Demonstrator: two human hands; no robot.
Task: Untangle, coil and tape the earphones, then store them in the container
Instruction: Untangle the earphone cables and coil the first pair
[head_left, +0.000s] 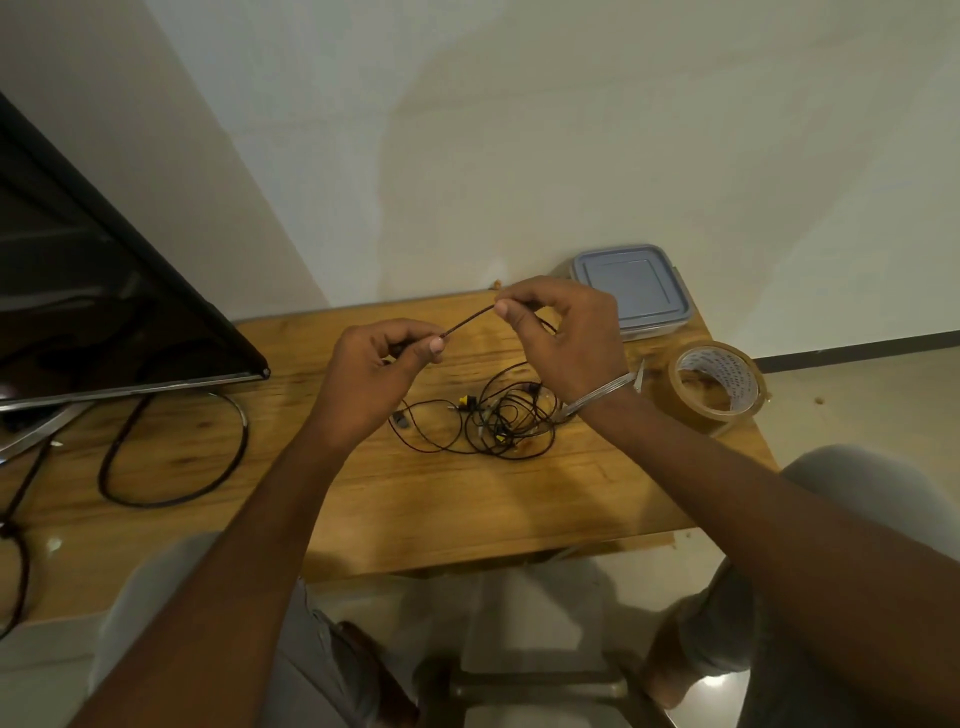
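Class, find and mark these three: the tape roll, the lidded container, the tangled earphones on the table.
tape roll (732, 376), head view, printed inner core.
container (634, 288), head view, centre of its lid.
earphones (506, 415), head view, middle of the tangle.

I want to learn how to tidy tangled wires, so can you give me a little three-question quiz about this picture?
1. Fill in: the left hand and right hand each pinch the earphone ____, stretched between them.
2. True or false: the container has its lid on.
3. Which hand is nearer the tape roll? A) left B) right

Key: 1. cord; 2. true; 3. B
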